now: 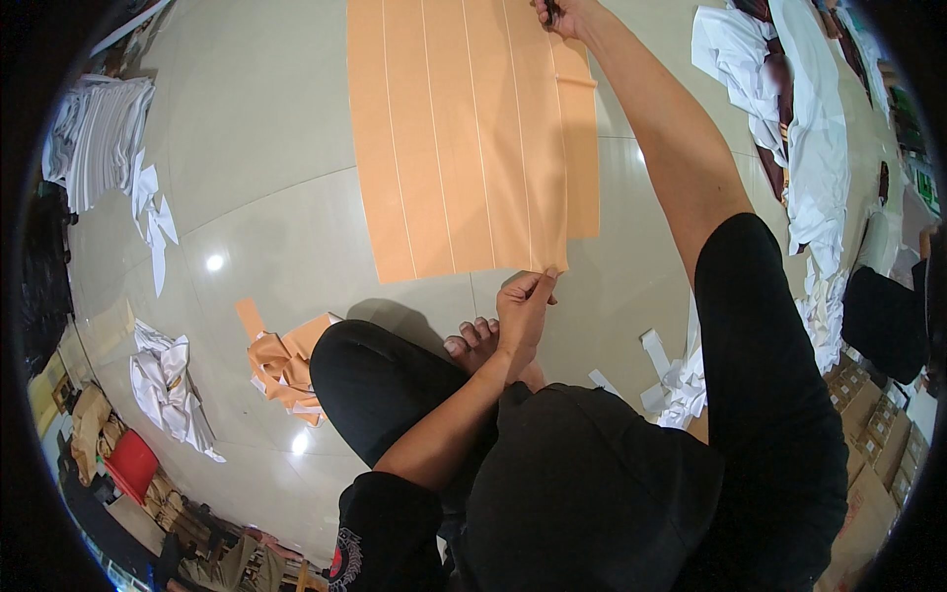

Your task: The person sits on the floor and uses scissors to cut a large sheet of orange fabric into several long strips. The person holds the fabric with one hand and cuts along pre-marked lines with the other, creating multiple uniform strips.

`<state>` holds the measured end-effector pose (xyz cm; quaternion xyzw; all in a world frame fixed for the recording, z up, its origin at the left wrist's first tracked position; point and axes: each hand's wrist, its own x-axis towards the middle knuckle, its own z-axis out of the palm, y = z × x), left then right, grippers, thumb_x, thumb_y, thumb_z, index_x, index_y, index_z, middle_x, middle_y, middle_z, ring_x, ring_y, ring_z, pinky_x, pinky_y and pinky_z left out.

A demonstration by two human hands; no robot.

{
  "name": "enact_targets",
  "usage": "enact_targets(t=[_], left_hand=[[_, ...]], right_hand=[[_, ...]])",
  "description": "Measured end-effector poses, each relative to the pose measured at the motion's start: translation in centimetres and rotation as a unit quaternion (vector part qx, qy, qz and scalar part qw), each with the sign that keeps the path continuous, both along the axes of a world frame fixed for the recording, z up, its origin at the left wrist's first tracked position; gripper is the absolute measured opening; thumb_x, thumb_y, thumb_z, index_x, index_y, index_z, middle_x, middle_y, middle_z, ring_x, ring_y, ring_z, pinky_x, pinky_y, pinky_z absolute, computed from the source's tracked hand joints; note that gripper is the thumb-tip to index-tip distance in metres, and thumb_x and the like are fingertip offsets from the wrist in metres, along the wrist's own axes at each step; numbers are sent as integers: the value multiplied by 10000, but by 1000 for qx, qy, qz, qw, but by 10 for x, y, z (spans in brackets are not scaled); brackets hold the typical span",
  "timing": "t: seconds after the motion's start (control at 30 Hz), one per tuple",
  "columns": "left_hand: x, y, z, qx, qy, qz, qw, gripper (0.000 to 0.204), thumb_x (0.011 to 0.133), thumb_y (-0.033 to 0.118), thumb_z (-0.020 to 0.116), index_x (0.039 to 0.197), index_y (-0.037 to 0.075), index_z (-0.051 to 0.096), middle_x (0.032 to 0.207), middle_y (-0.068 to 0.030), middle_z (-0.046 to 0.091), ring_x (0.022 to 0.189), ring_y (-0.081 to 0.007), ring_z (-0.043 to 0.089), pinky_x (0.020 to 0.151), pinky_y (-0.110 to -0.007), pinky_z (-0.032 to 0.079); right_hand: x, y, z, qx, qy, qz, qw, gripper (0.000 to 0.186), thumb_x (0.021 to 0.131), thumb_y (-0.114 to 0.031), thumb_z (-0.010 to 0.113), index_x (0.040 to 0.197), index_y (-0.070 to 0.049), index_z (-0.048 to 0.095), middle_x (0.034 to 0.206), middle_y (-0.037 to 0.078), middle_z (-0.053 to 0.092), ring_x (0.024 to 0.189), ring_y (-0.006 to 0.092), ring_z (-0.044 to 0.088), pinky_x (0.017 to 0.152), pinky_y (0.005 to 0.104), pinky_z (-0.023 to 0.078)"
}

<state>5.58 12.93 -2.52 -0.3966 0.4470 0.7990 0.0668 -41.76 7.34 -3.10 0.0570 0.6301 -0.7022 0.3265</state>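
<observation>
Sheet (464, 138) stretched between both hands' grip.

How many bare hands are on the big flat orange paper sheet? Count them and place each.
2. The left hand pinches the near corner of the orange paper sheet; the right hand is at its far edge, partly cut off by the picture's rim.

The sheet (464, 138) is pale orange, ruled lengthwise by thin white lines, and the crumpled scraps (284, 367) are the same orange. The floor (256, 158) is glossy beige tile, with white paper strips (150, 219) toward its left edge. The trousers (769, 395) are black.
</observation>
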Motion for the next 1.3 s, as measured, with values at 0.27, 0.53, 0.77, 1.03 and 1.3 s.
enact_targets(t=[0.27, 0.53, 0.77, 1.03, 1.3], left_hand=[[-2, 1, 2, 5, 0, -1, 1000, 301, 1014, 255, 695, 769, 83, 665, 637, 61, 542, 524, 0, 377, 474, -201, 261], [-2, 1, 1, 5, 4, 6, 1000, 297, 1013, 250, 695, 771, 79, 677, 645, 56, 554, 529, -6, 380, 482, -209, 266], [-5, 1, 5, 3, -16, -2, 1000, 286, 1008, 233, 700, 783, 56, 692, 671, 52, 562, 568, -18, 407, 519, -210, 298], [-10, -2, 18, 31, -40, -1, 999, 239, 1016, 216, 679, 990, -4, 770, 764, 41, 616, 685, -50, 506, 638, -221, 423], [-9, 4, 15, -30, 11, -82, 996, 242, 1023, 200, 656, 1113, -5, 749, 762, 48, 597, 691, -55, 515, 648, -225, 436]], right_hand=[[-3, 1, 21, 49, 2, -10, 999, 346, 958, -280, 685, 649, -206, 548, 543, -50, 503, 447, 111, 412, 446, 293, 341], [-26, -4, -4, 49, -17, 5, 999, 336, 926, -286, 713, 639, -211, 556, 532, -47, 512, 420, 107, 399, 418, 291, 322], [-41, 1, -15, 37, -21, 4, 999, 309, 939, -227, 709, 666, -183, 571, 532, -44, 526, 392, 93, 410, 373, 263, 339], [17, 43, 19, 230, 179, 38, 956, 304, 939, -277, 719, 685, -172, 589, 535, -24, 517, 429, 113, 448, 408, 292, 366], [127, 107, -4, 486, 472, 18, 736, 166, 852, -191, 681, 954, -63, 709, 900, 163, 698, 868, 419, 655, 793, 505, 524]])
